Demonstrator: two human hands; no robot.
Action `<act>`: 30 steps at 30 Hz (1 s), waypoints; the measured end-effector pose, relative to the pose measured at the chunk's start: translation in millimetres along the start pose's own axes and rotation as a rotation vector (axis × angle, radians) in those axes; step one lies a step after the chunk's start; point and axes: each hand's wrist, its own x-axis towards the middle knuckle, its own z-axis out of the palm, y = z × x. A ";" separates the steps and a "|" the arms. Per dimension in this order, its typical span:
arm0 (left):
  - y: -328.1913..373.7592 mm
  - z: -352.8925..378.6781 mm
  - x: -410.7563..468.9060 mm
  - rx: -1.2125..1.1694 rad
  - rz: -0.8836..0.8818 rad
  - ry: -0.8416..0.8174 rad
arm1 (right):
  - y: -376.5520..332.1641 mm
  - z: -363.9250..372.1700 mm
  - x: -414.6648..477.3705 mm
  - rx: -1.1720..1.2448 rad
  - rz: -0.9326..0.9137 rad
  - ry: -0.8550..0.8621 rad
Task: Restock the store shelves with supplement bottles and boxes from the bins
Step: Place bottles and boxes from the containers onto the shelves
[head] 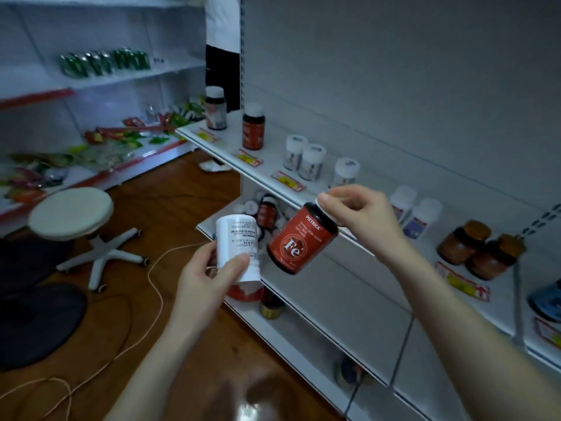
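left hand (209, 268) grips white bottle (238, 247) | right hand (358, 211) pinches red bottle (302, 238)

Red bottle (301, 239) in right hand (359, 209)

**Legible Markings**

Red-label bottle (300, 238), centre of frame: brand "PIETRICK" along the upper label edge, with a large white "Fe+" in a circle below. The smaller lines between them are illegible. White bottle (238, 247), left of it: black fine print, unreadable. Shelf price tags (288, 180): blurred, unreadable.
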 end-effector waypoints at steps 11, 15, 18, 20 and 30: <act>21.0 -16.9 147.1 -0.020 0.125 -0.032 | -53.5 57.6 158.1 -0.140 -0.120 0.042; 28.3 -22.3 201.7 0.000 0.151 -0.058 | -57.9 80.8 219.2 -0.237 -0.134 0.032; 30.1 -25.7 233.4 -0.014 0.143 -0.072 | -55.0 94.8 252.8 -0.278 -0.095 0.014; 27.3 -28.2 253.5 -0.030 0.122 -0.087 | -49.7 103.7 271.7 -0.305 -0.073 0.000; 23.5 -42.2 344.4 -0.053 0.085 -0.286 | -27.3 130.0 321.2 -0.449 0.071 0.059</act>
